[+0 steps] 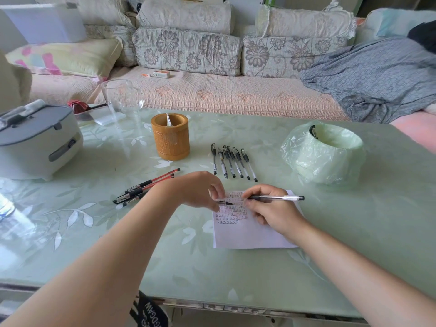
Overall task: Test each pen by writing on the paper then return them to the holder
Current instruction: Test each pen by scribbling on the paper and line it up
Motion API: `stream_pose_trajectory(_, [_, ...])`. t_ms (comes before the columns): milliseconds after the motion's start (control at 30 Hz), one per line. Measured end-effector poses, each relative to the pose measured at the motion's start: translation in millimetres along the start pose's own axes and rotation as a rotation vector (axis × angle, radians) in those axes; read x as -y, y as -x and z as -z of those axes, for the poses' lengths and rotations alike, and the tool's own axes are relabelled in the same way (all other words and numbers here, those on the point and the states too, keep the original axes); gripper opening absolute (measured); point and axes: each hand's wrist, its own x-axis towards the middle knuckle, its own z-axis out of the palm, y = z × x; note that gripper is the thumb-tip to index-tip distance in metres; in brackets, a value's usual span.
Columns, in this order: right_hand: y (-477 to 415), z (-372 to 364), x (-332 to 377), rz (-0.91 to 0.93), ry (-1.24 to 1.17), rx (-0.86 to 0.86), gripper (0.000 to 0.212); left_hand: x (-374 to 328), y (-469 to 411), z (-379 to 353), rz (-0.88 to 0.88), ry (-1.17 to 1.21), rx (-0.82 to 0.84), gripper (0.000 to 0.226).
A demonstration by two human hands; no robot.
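A white paper [250, 234] with rows of written marks lies on the green table [212, 267]. My right hand [271, 208] grips a clear-barrelled black pen [280, 198] over the paper, its tip pointing left. Just left of it, my left hand [200, 190] pinches a small black pen cap [225, 203] above the paper's upper left part. The brown bamboo holder [170, 139] stands upright behind the hands. Several black pens [232, 162] lie in a row right of the holder. A loose pile of red and black pens [147, 186] lies left of my left wrist.
A grey-lidded rice cooker [35, 142] sits at the left edge. A glass pitcher [122, 101] stands behind the holder. A small bin lined with a green plastic bag [325, 153] is at the right. A sofa [212, 90] runs along the table's far side.
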Motion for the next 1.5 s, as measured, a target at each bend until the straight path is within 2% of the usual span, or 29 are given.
stream_pose_trajectory(200, [-0.5,11.4,9.9,0.001,0.034,0.038,0.037,-5.0,-6.0,-7.0,0.022,-0.059,-0.008,0.022])
stream_pose_trajectory(267, [0.1,14.4,16.3,-0.005,-0.057,0.075,0.042,-6.2,-7.7,-7.8,0.026,-0.059,-0.012,0.015])
stream_pose_trajectory(333, [-0.9,17.5,22.6,-0.076,-0.256,0.078,0.039,-7.0,-8.3,-6.9,0.032,-0.045,-0.022,0.009])
stream_pose_trajectory(433, [-5.6,21.5,24.2,-0.146,-0.354,0.080,0.037,-7.8,-7.2,-3.1,0.028,-0.017,-0.058,0.015])
stream_pose_trajectory(533, [-9.1,21.7,23.7,-0.078,-0.071,0.051,0.029,-8.8,-6.9,0.0,0.024,-0.007,-0.102,0.016])
stream_pose_trajectory(633, [-12.1,24.0,20.5,0.094,0.548,-0.044,0.031,-11.2,-7.0,1.1,0.019,-0.015,-0.129,0.015])
stream_pose_trajectory(700, [-12.8,22.9,19.4,0.123,0.751,-0.066,0.026,-12.1,-6.7,1.2,0.011,-0.031,-0.131,0.017])
stream_pose_trajectory(800, [-10.3,17.6,22.8,0.125,0.818,-0.061,0.016,-14.0,-5.8,0.4,0.016,-0.033,-0.126,0.018])
stream_pose_trajectory(967, [-9.3,16.7,25.1,0.227,0.954,-0.038,0.017,-17.4,-4.6,-0.7,-0.001,-0.025,-0.107,0.019])
stream_pose_trajectory(1167, [-10.4,19.4,23.3,0.259,0.991,-0.079,0.017,-17.4,-4.6,-1.2,-0.015,-0.013,-0.107,0.018])
stream_pose_trajectory(1400, [-7.6,13.6,22.9,0.290,0.983,0.052,0.021,-27.0,-4.7,-8.5,-0.037,0.097,-0.075,0.015])
stream_pose_trajectory(1500, [-3.3,12.0,24.4,0.379,1.157,0.084,0.024,-33.6,-4.4,-12.7,-0.024,0.164,-0.044,0.020])
